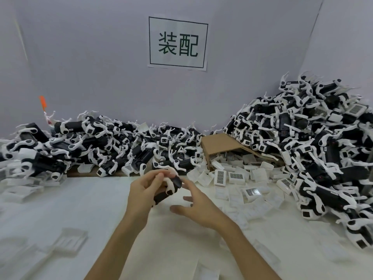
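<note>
Hands meet low over the table [96,201], right in front of the person. The left hand [141,191] grips a black unit [170,187] with a white clip, fingers curled round its body. It tilts the upper end toward the right hand [198,209], probably so that end is free to work on. The right hand is wide, fingers spread, holding nothing, just right of the unit; whether its forefinger touches the tip I cannot tell. Beyond and right of it lie small white boxes [235,176], likely within reach as the next part. Heaps [314,150] of like units are stacked past both hands, away from the working patch.
</note>
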The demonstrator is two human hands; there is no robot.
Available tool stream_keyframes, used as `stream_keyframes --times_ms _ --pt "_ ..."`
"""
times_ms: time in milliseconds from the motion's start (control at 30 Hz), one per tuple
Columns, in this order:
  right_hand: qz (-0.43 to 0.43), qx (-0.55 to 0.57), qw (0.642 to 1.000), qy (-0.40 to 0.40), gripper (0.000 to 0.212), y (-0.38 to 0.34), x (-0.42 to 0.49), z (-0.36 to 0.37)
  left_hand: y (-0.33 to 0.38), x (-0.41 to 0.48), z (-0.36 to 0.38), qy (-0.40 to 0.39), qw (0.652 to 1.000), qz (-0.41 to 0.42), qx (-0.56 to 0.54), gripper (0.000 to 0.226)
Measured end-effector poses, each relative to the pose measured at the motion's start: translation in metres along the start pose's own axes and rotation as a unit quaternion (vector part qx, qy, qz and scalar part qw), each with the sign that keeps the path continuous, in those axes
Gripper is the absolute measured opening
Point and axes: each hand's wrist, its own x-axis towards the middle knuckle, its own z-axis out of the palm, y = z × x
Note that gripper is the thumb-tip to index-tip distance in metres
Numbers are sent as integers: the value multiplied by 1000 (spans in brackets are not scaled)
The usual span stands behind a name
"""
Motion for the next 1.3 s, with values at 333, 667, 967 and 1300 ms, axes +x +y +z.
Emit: stream_keyframes --times_ms 333,667,967,1300 --pt "-79 7 988 136 38 -7 -4 9 -11 2 -4 69 951 -152 -259 24" --pt "-187 -96 940 270 59 -6 -1 -5 -18 0 -10 82 932 -269 -231 43" --pt "-233 -104 925 280 58 -11 -5 1 -18 -1 -4 -43 917 -327 -224 57" --pt "-257 -51 938 228 69 -16 -7 -4 -19 -4 -9 -118 882 -362 -278 71"
